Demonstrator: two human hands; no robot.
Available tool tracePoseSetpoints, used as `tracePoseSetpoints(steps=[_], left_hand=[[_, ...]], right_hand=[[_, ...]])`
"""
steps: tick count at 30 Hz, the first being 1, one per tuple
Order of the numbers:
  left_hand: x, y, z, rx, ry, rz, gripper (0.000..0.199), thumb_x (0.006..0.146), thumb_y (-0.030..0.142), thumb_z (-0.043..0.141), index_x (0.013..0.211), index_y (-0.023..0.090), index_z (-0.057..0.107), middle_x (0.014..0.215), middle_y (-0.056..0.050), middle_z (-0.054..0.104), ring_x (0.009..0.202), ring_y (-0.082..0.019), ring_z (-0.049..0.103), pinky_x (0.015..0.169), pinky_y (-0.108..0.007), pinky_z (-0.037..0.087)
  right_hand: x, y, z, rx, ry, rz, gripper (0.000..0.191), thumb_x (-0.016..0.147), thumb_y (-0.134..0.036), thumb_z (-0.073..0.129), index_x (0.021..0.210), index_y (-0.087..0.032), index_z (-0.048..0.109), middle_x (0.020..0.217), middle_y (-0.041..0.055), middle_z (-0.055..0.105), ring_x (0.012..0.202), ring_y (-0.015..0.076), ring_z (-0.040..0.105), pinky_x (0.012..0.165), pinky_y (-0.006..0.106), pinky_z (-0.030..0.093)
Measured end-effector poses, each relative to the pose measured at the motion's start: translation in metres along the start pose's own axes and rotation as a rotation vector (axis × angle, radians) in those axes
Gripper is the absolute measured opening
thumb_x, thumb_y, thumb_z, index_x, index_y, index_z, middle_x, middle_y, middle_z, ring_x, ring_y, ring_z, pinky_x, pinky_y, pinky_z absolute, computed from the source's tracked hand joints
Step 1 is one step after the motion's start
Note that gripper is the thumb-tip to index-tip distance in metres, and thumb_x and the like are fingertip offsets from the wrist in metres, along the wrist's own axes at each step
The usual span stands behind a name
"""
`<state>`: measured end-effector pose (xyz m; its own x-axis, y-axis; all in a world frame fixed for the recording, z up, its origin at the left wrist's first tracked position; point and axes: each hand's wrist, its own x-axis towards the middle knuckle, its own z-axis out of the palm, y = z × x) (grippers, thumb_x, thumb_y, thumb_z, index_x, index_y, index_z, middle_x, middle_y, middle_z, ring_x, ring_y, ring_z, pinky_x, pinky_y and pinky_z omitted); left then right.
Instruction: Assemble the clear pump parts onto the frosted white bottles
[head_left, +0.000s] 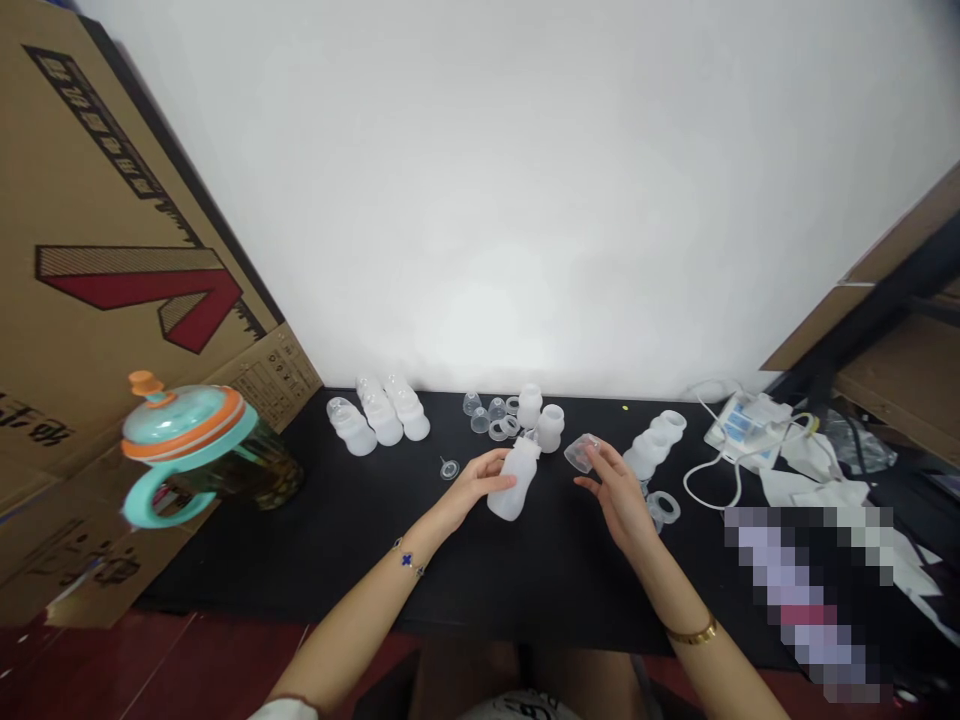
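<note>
My left hand [486, 478] is closed around a white baby bottle [513, 484], which it holds tilted above the black table. A clear bottle cap [580, 453] is pinched in my right hand [611, 485], to the right of the bottle and apart from it. Two open white bottles [550, 428] stand just behind the held one. Beside them lie several clear caps [480, 420] and ring collars [499, 430]. A small clear round part with a thin stem [448, 468] rests left of my left hand.
Three capped bottles [380, 418] stand at the back left. More open bottles [656, 445] and loose rings [664, 507] are at the right, near cables [739, 470] and papers [817, 490]. A large teal-lidded jug [217, 450] stands by a cardboard box [112, 250] at the left.
</note>
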<state>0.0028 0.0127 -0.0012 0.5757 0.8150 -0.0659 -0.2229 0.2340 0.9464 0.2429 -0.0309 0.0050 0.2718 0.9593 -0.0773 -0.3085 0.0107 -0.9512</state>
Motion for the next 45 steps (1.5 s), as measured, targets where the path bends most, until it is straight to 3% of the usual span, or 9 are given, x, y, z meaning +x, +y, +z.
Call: tracePoseSetpoints(steps=[7, 20, 45], left_hand=[[0.0017, -0.0080, -0.0021, 0.099, -0.037, -0.059, 0.054, 0.070, 0.032, 0.084, 0.120, 0.020, 0.066, 0.105, -0.009, 0.074, 0.096, -0.026, 0.067, 0.082, -0.032, 0.045], [-0.0017, -0.0064, 0.0005, 0.259, -0.161, -0.031, 0.051, 0.076, 0.036, 0.080, 0.122, 0.019, 0.067, 0.105, -0.010, 0.072, 0.095, -0.026, 0.067, 0.081, -0.033, 0.048], [-0.0019, -0.0066, 0.0015, 0.264, -0.150, -0.002, 0.051, 0.075, 0.035, 0.081, 0.120, 0.018, 0.066, 0.102, -0.009, 0.071, 0.092, -0.024, 0.067, 0.080, -0.032, 0.049]], right_hand=[[0.0027, 0.0018, -0.0028, 0.080, 0.042, -0.079, 0.028, 0.080, -0.046, 0.077, 0.101, -0.029, 0.070, 0.110, 0.0013, 0.070, 0.106, 0.0242, 0.063, 0.084, 0.039, 0.058], [-0.0034, -0.0043, 0.0019, 0.038, -0.053, 0.032, 0.034, 0.080, -0.047, 0.077, 0.106, -0.027, 0.071, 0.117, 0.0052, 0.070, 0.109, 0.0274, 0.062, 0.075, 0.034, 0.057], [-0.0055, 0.0025, 0.0043, -0.021, -0.197, 0.087, 0.031, 0.080, -0.044, 0.077, 0.106, -0.026, 0.073, 0.109, 0.0044, 0.071, 0.101, 0.0241, 0.063, 0.071, 0.030, 0.056]])
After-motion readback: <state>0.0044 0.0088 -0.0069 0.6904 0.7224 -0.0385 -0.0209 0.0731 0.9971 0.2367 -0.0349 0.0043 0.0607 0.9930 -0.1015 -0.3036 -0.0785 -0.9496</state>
